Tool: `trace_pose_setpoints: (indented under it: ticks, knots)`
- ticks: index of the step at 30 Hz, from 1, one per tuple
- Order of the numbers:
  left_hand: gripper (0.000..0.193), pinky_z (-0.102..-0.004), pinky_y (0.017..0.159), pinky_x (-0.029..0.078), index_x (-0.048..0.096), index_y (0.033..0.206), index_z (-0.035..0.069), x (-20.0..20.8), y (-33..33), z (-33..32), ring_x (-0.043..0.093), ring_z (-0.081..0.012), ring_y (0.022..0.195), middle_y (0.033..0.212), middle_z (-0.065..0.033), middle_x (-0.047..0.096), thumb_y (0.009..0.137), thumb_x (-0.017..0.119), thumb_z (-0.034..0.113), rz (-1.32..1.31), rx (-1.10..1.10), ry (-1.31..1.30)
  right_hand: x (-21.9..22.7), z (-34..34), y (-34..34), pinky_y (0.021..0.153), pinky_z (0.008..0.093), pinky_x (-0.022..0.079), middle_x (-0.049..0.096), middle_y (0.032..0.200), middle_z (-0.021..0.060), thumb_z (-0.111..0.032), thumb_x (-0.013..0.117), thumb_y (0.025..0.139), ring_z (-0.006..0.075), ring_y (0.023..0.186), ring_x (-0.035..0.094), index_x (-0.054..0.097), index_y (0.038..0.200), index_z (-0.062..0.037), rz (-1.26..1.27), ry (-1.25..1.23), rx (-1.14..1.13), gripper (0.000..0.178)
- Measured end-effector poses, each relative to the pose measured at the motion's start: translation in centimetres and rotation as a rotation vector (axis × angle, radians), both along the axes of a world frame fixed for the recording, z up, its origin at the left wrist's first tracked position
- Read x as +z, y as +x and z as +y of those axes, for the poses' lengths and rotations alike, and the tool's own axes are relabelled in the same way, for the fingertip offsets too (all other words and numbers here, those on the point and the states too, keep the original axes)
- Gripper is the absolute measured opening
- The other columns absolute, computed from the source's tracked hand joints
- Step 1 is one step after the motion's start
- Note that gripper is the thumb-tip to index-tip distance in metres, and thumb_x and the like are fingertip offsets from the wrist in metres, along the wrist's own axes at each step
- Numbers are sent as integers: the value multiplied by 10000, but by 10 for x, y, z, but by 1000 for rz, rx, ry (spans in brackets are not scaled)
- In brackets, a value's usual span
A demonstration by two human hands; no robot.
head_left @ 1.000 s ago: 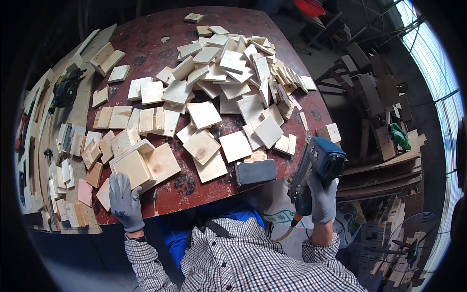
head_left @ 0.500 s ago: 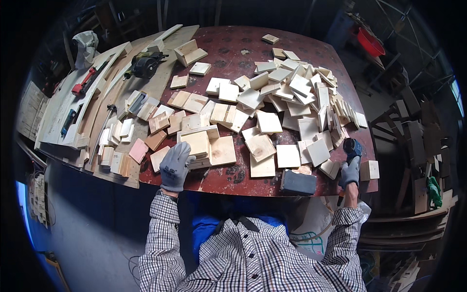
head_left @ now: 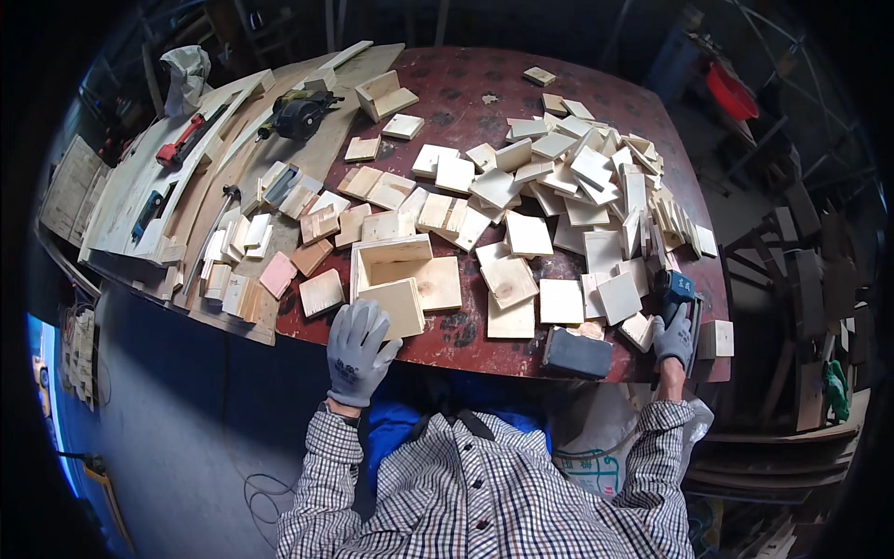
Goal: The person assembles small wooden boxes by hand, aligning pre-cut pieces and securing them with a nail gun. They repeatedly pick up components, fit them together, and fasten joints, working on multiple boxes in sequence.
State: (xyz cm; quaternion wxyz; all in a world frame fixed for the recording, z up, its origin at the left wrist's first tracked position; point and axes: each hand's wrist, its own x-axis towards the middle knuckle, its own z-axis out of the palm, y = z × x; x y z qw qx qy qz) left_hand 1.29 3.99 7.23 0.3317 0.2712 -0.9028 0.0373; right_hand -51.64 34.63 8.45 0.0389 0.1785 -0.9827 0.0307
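My left hand [head_left: 357, 349], in a grey glove, grips the near pale wooden board [head_left: 396, 307], thumb in front and fingers at its left edge. That board leans at the near side of an L-shaped wooden piece [head_left: 391, 250] whose inner corner shows, and another flat board [head_left: 438, 283] lies against its right. At the table's right front edge my right hand [head_left: 673, 342], gloved too, is closed round the handle of a blue-and-black tool that looks like a nail gun [head_left: 676, 285]. A dark grey block [head_left: 577, 353] lies between the hands, nearer the right.
Many loose wooden squares [head_left: 591, 168] are heaped across the red table [head_left: 466, 84]. On the left stand a black power tool [head_left: 303, 114], a red tool [head_left: 182, 140], a hammer [head_left: 231, 193] and long planks [head_left: 209, 154]. A small block [head_left: 716, 339] sits at the right edge.
The near board has been tilted and drawn toward me, baring the inside of the L-shaped piece. My right hand has turned the tool, showing its black side. The whole view has shifted slightly.
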Motion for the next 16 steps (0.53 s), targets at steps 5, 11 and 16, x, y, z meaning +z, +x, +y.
trace_pose_setpoints:
  ticks: [5, 11, 16]
  knots:
    - [904, -588, 1255, 269, 487, 1526, 33, 0, -19, -1, 342, -434, 1517, 1612, -233, 401, 915, 635, 683, -138, 122, 118, -8, 3, 26, 980, 541, 517, 605, 1340, 226, -479, 663, 948, 433, 1160, 653, 380, 1594, -97, 120, -1, 0, 801]
    - [897, -579, 1267, 232, 393, 1580, -10, 19, -36, -26, 300, -465, 1533, 1631, -250, 372, 951, 678, 564, -117, 354, 127, -10, 14, 49, 1070, 527, 439, 558, 1394, 170, -412, 732, 892, 391, 1247, 570, 486, 1519, -88, 254, -152, 41, 748]
    - [869, -597, 1288, 157, 394, 1605, 86, -39, -24, -63, 290, -433, 1553, 1623, -187, 420, 963, 619, 627, -371, 359, 179, -14, -19, 86, 1100, 512, 412, 548, 1425, 166, -375, 765, 868, 365, 1263, 554, 507, 1509, -77, 376, -430, 397, 753]
